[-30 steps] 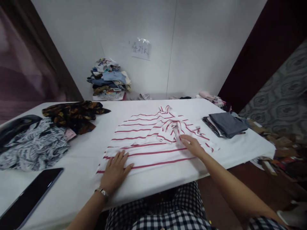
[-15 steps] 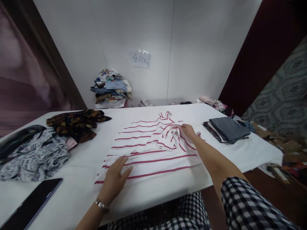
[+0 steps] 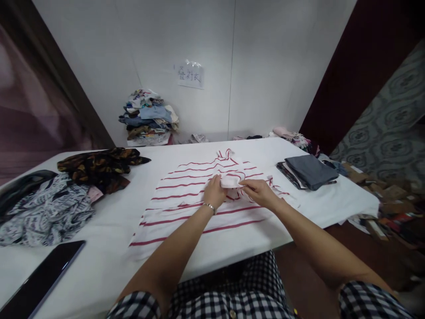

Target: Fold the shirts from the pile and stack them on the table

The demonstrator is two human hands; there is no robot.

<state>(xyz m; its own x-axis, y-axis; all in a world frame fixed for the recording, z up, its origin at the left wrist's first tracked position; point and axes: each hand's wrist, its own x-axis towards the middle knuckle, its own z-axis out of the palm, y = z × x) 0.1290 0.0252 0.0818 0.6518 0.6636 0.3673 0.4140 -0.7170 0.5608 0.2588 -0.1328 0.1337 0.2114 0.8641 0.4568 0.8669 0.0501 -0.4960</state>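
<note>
A white shirt with red stripes point(image 3: 186, 186) lies spread on the white table point(image 3: 109, 261), its hem to the left. Over its right half, part of the shirt is bunched up and lifted. My left hand point(image 3: 215, 191) is closed on the left side of this raised part, fingers partly hidden behind the cloth. My right hand point(image 3: 259, 192) pinches the same part from the right, thumb and fingers together. Between the two hands a white band of the cloth stretches.
At the left lie a black-and-white printed garment point(image 3: 43, 212) and a dark patterned one point(image 3: 99, 168). A phone point(image 3: 43, 279) rests at the front left. Folded clothes point(image 3: 310, 172) are stacked at the right. Behind the table stands a clothes pile point(image 3: 149, 117), below a paper sign point(image 3: 191, 75).
My left hand has left the hem and moved right and away from me, onto the bunched cloth. My right hand has come slightly nearer, and the bunched part is now lifted between both.
</note>
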